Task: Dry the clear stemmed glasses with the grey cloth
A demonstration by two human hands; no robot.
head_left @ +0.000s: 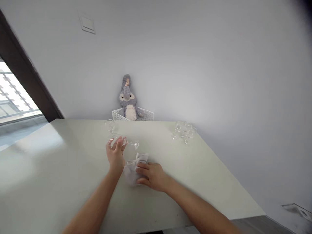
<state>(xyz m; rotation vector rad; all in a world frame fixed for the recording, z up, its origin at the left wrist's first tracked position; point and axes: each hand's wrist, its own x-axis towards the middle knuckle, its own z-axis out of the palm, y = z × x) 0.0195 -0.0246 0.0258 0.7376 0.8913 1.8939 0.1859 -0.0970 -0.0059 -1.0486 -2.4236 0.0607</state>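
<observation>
There were two hands: one left hand [115, 155] and one right hand [154, 177]. One glass [125, 141] was in the left, one second glass [110, 125] stood beyond it, and at least three glasses [185, 127] clustered at the right, overlapping too much for an exact count. There were one pouch [131, 173], one table [73, 162], one basket [148, 115], one plush [128, 101] and one switch [87, 23].

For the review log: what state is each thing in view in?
Left hand: closed around a stemmed glass
Held glass: tipped sideways, foot toward the right
Pale cloth: rumpled, on the table
Right hand: fingers on the cloth, grip unclear
Far-left glass: upright
Right-side glasses: clustered
Plush toy: sitting in a basket
Wall switch: on or off unclear
</observation>
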